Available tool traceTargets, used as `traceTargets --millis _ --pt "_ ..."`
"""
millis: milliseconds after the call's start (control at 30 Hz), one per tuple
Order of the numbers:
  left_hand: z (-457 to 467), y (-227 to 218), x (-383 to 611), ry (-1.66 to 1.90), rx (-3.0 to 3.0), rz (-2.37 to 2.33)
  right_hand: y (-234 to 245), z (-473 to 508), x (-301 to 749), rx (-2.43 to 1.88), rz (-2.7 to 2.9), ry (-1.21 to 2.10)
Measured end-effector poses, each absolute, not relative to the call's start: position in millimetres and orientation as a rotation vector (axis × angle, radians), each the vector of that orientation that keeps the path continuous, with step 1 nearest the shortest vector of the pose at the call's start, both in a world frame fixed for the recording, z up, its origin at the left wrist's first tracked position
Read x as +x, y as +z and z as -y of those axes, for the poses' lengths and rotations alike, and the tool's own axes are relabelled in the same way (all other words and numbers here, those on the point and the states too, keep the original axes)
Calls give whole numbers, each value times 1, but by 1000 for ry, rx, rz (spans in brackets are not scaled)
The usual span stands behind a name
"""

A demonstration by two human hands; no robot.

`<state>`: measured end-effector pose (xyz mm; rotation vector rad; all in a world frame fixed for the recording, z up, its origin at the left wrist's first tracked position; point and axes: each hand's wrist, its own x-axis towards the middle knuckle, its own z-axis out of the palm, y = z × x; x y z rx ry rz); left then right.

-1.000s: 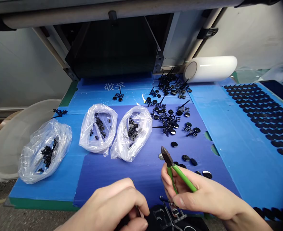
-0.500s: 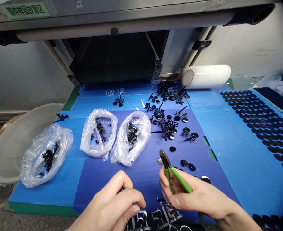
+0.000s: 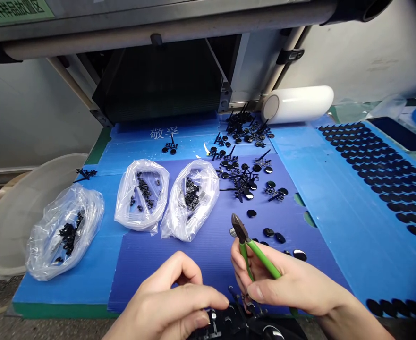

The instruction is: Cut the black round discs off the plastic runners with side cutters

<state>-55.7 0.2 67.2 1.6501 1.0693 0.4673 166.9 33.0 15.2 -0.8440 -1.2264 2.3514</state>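
Your left hand [image 3: 172,302] pinches the black moulded plastic sprue frame [image 3: 229,321] at the tabletop's near edge, just left of your right hand [image 3: 282,283], which grips green-handled cutters [image 3: 250,245] pointing away, jaws closed.

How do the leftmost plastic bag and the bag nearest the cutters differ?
The leftmost bag lies apart from the others, partly over the rim of a white basin; the bag nearest the cutters lies on the dark blue sheet, beside a middle bag. The leftmost bag looks more spread and crumpled, the other more oval. Both are clear and hold small black parts.
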Motion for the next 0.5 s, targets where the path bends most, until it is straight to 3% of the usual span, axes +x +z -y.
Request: traceTargets --millis 267,500 --pt "2 56 -64 546 1570 -942 16 -33 166 -887 1275 2330" --pt "-3 60 -64 401 1493 -958 13 -31 169 -890 1259 2335"
